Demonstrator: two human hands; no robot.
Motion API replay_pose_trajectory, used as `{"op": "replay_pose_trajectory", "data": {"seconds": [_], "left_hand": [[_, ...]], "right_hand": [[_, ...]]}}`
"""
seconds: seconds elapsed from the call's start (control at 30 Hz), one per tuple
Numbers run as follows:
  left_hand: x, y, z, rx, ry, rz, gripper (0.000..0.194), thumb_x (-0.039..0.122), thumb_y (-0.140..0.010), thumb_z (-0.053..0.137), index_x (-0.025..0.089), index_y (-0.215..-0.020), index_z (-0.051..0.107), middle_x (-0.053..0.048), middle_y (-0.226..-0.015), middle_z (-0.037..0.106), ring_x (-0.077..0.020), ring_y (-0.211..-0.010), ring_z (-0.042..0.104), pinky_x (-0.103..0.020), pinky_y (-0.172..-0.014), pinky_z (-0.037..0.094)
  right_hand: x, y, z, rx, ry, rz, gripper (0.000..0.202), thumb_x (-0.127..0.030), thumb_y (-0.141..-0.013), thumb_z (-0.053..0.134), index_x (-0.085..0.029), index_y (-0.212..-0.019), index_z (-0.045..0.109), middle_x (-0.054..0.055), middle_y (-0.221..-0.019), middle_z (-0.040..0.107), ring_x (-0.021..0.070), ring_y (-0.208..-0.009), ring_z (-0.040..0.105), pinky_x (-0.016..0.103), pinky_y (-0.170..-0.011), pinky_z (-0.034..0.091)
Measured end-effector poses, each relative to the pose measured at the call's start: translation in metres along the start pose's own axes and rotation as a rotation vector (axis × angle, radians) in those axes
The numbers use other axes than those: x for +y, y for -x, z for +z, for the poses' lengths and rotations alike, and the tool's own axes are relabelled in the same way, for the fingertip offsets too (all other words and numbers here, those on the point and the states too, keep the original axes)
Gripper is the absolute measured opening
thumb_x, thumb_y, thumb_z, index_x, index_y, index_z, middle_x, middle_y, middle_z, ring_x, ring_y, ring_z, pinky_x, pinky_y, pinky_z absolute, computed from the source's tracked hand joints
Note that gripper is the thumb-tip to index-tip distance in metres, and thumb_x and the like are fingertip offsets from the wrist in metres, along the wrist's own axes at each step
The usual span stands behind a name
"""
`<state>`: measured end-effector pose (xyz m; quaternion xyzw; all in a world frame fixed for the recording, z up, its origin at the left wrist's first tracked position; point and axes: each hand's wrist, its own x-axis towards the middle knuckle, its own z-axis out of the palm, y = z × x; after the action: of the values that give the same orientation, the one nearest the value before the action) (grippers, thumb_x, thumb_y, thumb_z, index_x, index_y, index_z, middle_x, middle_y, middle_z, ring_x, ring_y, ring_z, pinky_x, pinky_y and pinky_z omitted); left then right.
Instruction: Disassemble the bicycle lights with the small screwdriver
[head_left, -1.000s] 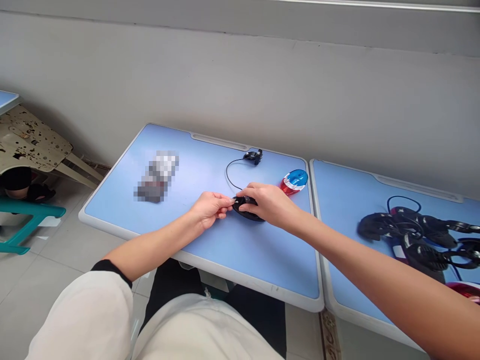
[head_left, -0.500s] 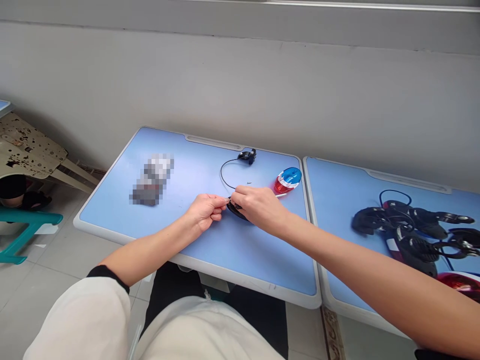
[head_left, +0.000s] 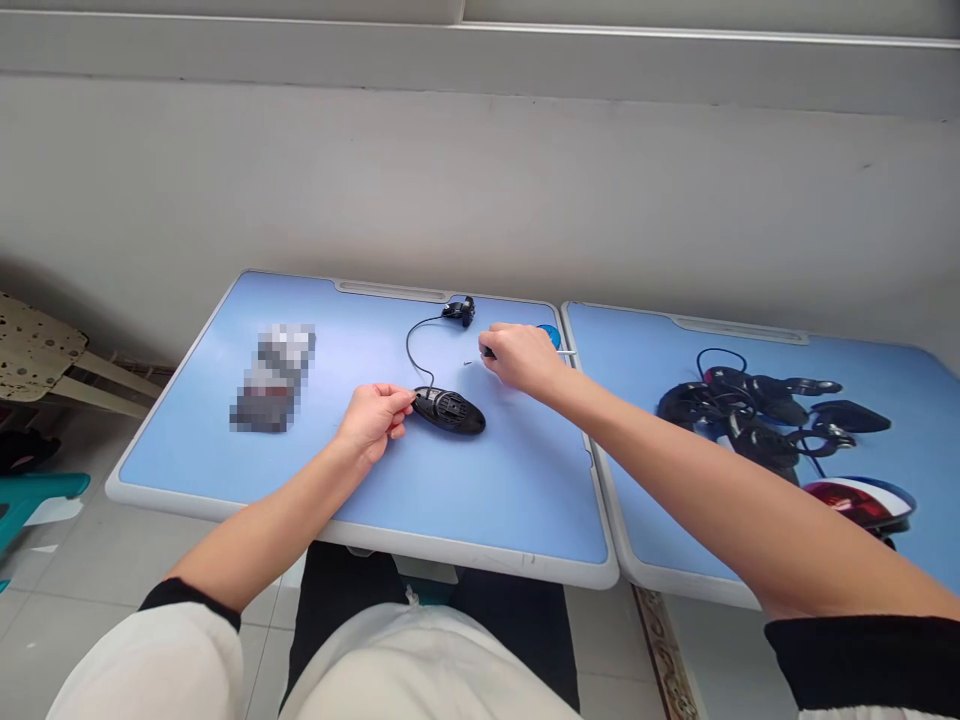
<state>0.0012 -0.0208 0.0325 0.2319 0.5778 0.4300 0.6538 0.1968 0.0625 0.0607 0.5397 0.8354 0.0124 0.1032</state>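
A black oval housing, its ribbed inner side up, lies on the blue-topped table. Its left end is pinched between the thumb and forefinger of my left hand. From it a thin black cable curves up to a small black clamp. My right hand is closed around what looks like a screwdriver, whose thin pale shaft sticks out to the right. A tiny screw lies just left of that hand. Behind the hand shows part of a blue shell; the rest is hidden.
A second table adjoins on the right, bearing a heap of black bicycle-lamp parts and a red, white and blue shell. A blurred-out packet lies at left. A wall stands behind, with a teal stool at far left.
My right hand has moved up and away from the housing, uncovering it, and now covers most of the red-and-blue shell. My left hand keeps its pinch. The camera view has shifted.
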Motion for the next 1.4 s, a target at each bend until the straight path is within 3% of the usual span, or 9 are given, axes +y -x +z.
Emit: {"op": "replay_pose_trajectory", "data": {"seconds": [0.33, 0.47, 0.63, 0.73, 0.83, 0.93, 1.07, 1.23, 1.4], "left_hand": [[0.009, -0.006, -0.01, -0.045, -0.359, 0.14, 0.004, 0.01, -0.068, 0.063, 0.012, -0.071, 0.062, 0.004, -0.055, 0.05, -0.0043, -0.042, 0.037, -0.021, -0.04, 0.029], [0.012, -0.006, -0.016, -0.053, -0.663, 0.291, 0.029, 0.017, -0.065, 0.07, 0.013, -0.094, 0.068, 0.003, -0.066, 0.053, -0.0075, -0.054, 0.044, -0.022, -0.054, 0.038], [0.009, -0.01, -0.017, -0.171, -0.943, 0.554, 0.054, 0.025, -0.059, 0.08, 0.023, -0.111, 0.067, -0.006, -0.117, 0.056, -0.0183, -0.096, 0.053, -0.031, -0.088, 0.043], [0.007, -0.016, -0.015, -0.239, -0.987, 0.631, 0.053, 0.028, -0.06, 0.081, 0.024, -0.112, 0.067, -0.006, -0.11, 0.06, -0.021, -0.101, 0.052, -0.034, -0.094, 0.041], [0.006, -0.021, -0.014, -0.25, -0.956, 0.658, 0.043, 0.028, -0.059, 0.082, 0.021, -0.1, 0.072, -0.005, -0.097, 0.063, -0.0186, -0.09, 0.054, -0.03, -0.085, 0.042], [0.006, -0.023, -0.015, -0.212, -0.867, 0.591, 0.031, 0.03, -0.058, 0.082, 0.019, -0.086, 0.074, -0.002, -0.082, 0.061, -0.0141, -0.074, 0.053, -0.025, -0.071, 0.042], [0.009, -0.02, -0.015, -0.182, -0.651, 0.329, 0.029, 0.036, -0.062, 0.078, 0.014, -0.079, 0.072, -0.001, -0.067, 0.058, -0.0094, -0.059, 0.047, -0.021, -0.053, 0.036], [0.015, -0.015, -0.007, -0.224, -0.47, 0.095, 0.039, 0.046, -0.063, 0.078, 0.009, -0.066, 0.066, -0.005, -0.057, 0.058, -0.0064, -0.047, 0.044, -0.02, -0.043, 0.031], [0.018, -0.013, 0.004, -0.432, -0.287, -0.188, 0.046, 0.058, -0.075, 0.063, 0.013, -0.082, 0.063, -0.005, -0.052, 0.06, -0.0076, -0.038, 0.045, -0.018, -0.037, 0.027]], "right_hand": [[0.0, 0.001, 0.006, -0.026, 0.017, -0.016, 0.027, -0.01, -0.084, 0.043, -0.014, -0.096, 0.067, 0.015, -0.098, 0.064, 0.0215, -0.077, 0.058, 0.031, -0.051, 0.02], [-0.006, 0.002, 0.01, 0.014, -0.02, -0.058, 0.027, -0.022, -0.092, 0.042, -0.016, -0.103, 0.065, 0.013, -0.101, 0.063, 0.0212, -0.077, 0.058, 0.031, -0.052, 0.019], [-0.009, -0.002, 0.02, 0.037, -0.05, -0.138, 0.028, -0.017, -0.091, 0.039, -0.017, -0.1, 0.066, 0.012, -0.097, 0.063, 0.0195, -0.074, 0.056, 0.031, -0.054, 0.018], [-0.006, -0.004, 0.022, 0.033, -0.053, -0.121, 0.031, -0.011, -0.087, 0.039, -0.015, -0.099, 0.066, 0.013, -0.095, 0.063, 0.0207, -0.075, 0.056, 0.032, -0.054, 0.018], [-0.002, 0.002, 0.018, 0.035, -0.062, -0.086, 0.031, -0.011, -0.085, 0.041, -0.015, -0.102, 0.066, 0.014, -0.096, 0.063, 0.0213, -0.074, 0.056, 0.031, -0.054, 0.019], [0.0, 0.018, 0.012, 0.119, -0.179, -0.026, 0.028, -0.018, -0.088, 0.042, -0.017, -0.104, 0.066, 0.012, -0.1, 0.063, 0.0204, -0.073, 0.056, 0.03, -0.055, 0.024], [-0.002, 0.046, 0.009, 0.227, -0.565, 0.018, 0.021, -0.021, -0.086, 0.049, -0.017, -0.096, 0.067, 0.007, -0.083, 0.064, 0.0177, -0.072, 0.056, 0.029, -0.062, 0.036], [-0.011, 0.065, 0.01, -0.056, -1.201, 0.08, 0.021, -0.026, -0.084, 0.055, -0.017, -0.101, 0.062, 0.002, -0.072, 0.062, 0.0095, -0.053, 0.045, 0.023, -0.05, 0.036], [-0.01, 0.059, 0.01, -0.18, -1.609, 0.151, 0.018, -0.033, -0.083, 0.062, -0.017, -0.085, 0.055, 0.0, -0.056, 0.057, 0.0056, -0.044, 0.034, 0.019, -0.039, 0.021]]}}
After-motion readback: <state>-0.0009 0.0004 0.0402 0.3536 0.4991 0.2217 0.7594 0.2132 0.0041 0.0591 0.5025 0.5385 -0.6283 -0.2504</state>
